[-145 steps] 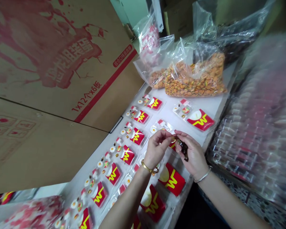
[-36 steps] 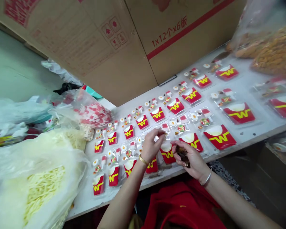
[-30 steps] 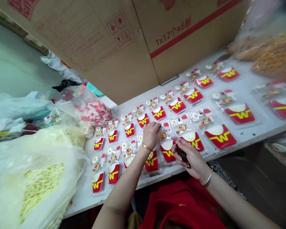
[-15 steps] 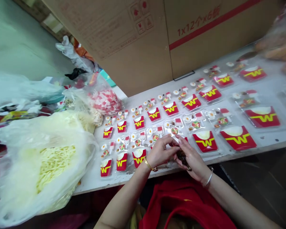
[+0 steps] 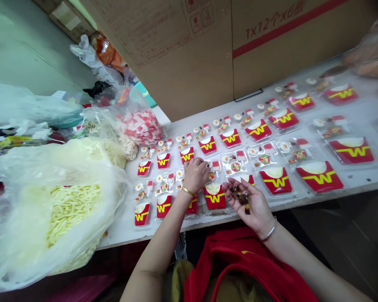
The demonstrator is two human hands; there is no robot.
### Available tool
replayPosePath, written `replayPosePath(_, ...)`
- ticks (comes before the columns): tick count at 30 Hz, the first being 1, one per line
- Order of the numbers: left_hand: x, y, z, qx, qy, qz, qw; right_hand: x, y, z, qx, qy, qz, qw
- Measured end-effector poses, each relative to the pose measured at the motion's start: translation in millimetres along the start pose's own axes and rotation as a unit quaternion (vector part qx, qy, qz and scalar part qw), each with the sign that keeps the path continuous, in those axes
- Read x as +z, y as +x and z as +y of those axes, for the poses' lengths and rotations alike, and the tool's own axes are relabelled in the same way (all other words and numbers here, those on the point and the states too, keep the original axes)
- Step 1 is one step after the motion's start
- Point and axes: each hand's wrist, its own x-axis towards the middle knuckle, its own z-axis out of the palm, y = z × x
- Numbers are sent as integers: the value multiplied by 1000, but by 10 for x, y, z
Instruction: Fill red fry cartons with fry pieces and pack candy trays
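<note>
My left hand (image 5: 195, 175), fingers pinched, reaches over a clear plastic tray in the front row. A small dark piece (image 5: 208, 166) shows at its fingertips, partly hidden. Palm up and cupped, my right hand (image 5: 255, 205) holds several small dark brown pieces (image 5: 242, 196), some with yellowish parts. Beside it lies a red fries box with a yellow W (image 5: 214, 196) in its tray. The trays also carry miniature food pieces: a fried egg (image 5: 227, 159), a round pizza-like disc (image 5: 235, 166) and a red-and-white popsicle-shaped piece (image 5: 241, 156).
Two rows of filled trays run along the white table (image 5: 119, 235). A large cardboard box (image 5: 189, 79) stands behind them. At left are an open bag of pale yellow strips (image 5: 72, 214) and a bag of red-and-white pieces (image 5: 143, 128). Another bag (image 5: 368, 63) lies far right.
My hands have come apart. The left has moved left and forward over a tray; the right has turned palm up, showing the brown pieces. The view has shifted slightly.
</note>
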Motion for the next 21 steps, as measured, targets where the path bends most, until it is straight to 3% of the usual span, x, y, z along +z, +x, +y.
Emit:
replayPosePath(5, -315, -213, 123, 13, -136, 17, 990, 60, 32, 36, -8, -16, -32, 999)
replayPosePath(8, -528, -391, 307, 32, -226, -18, 973, 97, 56, 111, -3, -27, -48, 998)
replayPosePath(13, -574, -632, 495, 9, -265, -70, 962, 153, 87, 332, 26, -48, -48, 997)
replayPosePath(18, -534, -833, 372, -47, -310, -44, 949, 147, 115, 538, 50, -78, -45, 995)
replayPosePath(21, -544, -894, 111, -100, -323, 29, 941, 136, 133, 617, 67, -87, -48, 993)
